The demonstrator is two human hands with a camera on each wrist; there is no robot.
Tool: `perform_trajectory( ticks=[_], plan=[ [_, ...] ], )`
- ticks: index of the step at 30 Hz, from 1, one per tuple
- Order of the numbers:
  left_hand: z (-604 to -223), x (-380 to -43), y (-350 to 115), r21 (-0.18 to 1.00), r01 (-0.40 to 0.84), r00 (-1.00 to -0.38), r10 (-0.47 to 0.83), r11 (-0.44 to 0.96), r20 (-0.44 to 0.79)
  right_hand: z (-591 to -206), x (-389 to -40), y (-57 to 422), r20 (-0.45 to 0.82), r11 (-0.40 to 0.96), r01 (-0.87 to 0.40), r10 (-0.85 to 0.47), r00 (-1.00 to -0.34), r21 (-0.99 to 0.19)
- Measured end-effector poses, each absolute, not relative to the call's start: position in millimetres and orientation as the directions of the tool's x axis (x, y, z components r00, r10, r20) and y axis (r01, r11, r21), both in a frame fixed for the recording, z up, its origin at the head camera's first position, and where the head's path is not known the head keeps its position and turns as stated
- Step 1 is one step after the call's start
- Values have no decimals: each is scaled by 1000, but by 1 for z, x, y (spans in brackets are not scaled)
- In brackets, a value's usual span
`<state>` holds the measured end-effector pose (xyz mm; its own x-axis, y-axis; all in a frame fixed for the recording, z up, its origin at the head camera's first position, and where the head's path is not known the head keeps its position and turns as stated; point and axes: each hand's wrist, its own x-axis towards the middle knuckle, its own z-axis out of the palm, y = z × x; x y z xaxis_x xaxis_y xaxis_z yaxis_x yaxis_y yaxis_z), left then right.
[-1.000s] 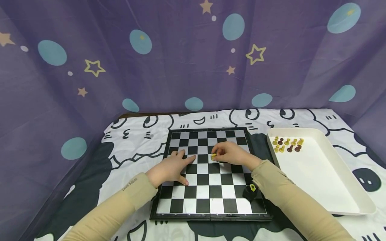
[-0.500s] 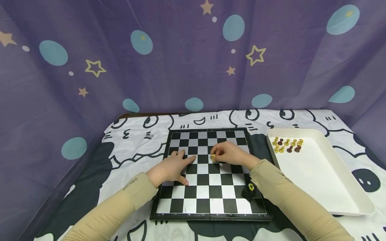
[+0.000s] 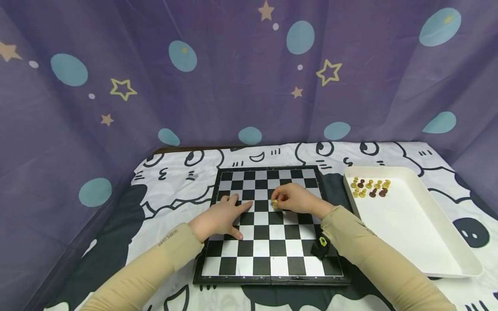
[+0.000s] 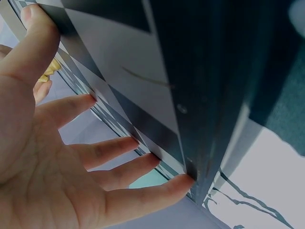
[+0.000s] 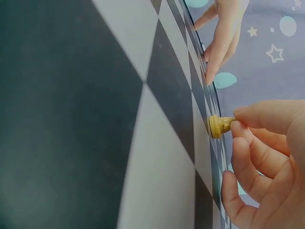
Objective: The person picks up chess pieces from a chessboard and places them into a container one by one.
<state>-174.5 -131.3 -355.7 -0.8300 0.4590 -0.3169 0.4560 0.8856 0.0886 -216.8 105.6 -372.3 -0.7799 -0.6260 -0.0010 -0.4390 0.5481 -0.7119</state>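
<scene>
A black-and-white chessboard [image 3: 261, 248] lies in front of me. My right hand [image 3: 297, 199] pinches a yellow chess piece [image 5: 219, 126] between thumb and index finger, its round base down at the board near the middle. The right wrist view shows its upper part hidden by my fingertips, so its exact kind cannot be told. My left hand [image 3: 219, 217] rests spread on the board's left side, fingertips touching the squares; in the left wrist view its fingers [image 4: 136, 200] are stretched out and hold nothing.
A white tray [image 3: 412, 233] stands right of the board, with several yellow chess pieces [image 3: 369, 185] and dark brown chess pieces [image 3: 383, 192] at its far left corner. A cat-print cloth [image 3: 175, 172] covers the table. Behind hangs a purple curtain [image 3: 233, 95].
My right hand has shifted very slightly left with the yellow chess piece, which stays near the same square. The left hand has not moved.
</scene>
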Motion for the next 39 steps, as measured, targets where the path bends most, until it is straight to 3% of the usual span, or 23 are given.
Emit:
perform_trajectory(
  ticks=[20, 39],
  plan=[
    [-355, -175, -130, 78, 447, -835, 447, 891, -320, -358, -212, 119, 76, 551, -453, -574, -816, -701],
    [-355, -174, -131, 89, 451, -831, 454, 888, -322, -348, -200, 174, 83, 594, -407, -496, -864, -694]
  ],
)
